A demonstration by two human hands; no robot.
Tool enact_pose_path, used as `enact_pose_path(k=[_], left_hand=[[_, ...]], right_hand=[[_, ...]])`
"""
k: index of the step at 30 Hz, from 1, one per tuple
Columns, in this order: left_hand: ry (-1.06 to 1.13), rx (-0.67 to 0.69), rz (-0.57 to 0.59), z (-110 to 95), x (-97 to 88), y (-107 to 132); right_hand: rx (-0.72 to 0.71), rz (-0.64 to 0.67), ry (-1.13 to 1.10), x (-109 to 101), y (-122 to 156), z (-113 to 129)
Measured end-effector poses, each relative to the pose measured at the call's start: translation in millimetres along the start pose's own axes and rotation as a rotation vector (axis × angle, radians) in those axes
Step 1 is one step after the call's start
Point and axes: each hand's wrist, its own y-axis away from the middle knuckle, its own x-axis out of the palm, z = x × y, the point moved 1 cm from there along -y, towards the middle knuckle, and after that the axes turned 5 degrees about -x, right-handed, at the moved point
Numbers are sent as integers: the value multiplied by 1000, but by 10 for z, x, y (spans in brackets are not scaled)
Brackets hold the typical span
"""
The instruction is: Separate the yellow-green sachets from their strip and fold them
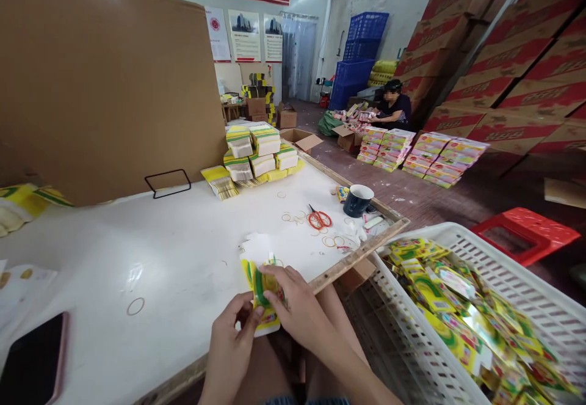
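A yellow and green printed carton, seemingly a small unfilled packet box, is held between my two hands above the table's front edge. My left hand pinches its lower left side with thumb and fingers. Across its top and right side lies my right hand, thumb pressed on the printed face, covering part of it. Just behind the carton, white flaps stick up, and I cannot tell whether they belong to it or to another piece. Red-handled scissors lie farther back among loose rubber bands.
To my right stands a white plastic basket full of yellow-green packets. Stacked carton bundles and a dark mug are at the table's back. A phone lies at left. Another person sits beyond, near boxes.
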Motion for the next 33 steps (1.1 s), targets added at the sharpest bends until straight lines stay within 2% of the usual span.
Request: enact_pose_path(k=[2,4,7,10,12,15,18,22,26,29,33], left_hand=[[55,-4,38,-31,32,25],[188,-43,146,-44,78,29],[481,-185,326,-51,166,17],[716,-342,435,-59,263,9],[778,-380,455,-73,316,3],[819,-346,376,-86,360,-22],[812,-287,274,-54,376,-62],[613,-227,203,22,386,-94],[477,-121,154,-19,346,-62],[446,-77,229,-117,261,-22],[396,-60,397,-207,138,5]], right_hand=[[55,-42,-69,-7,10,-14],[113,-110,-167,-18,33,-19],[150,-178,-312,-5,67,14],[171,-226,-383,15,93,74],[193,-240,-399,5,106,115],[182,-323,-276,-55,130,162],[207,-394,-135,-100,167,149],[312,-281,-210,-69,217,36],[356,-339,-278,-69,253,-72],[311,-286,-390,-109,266,-111],[220,-128,-439,-206,270,-135]])
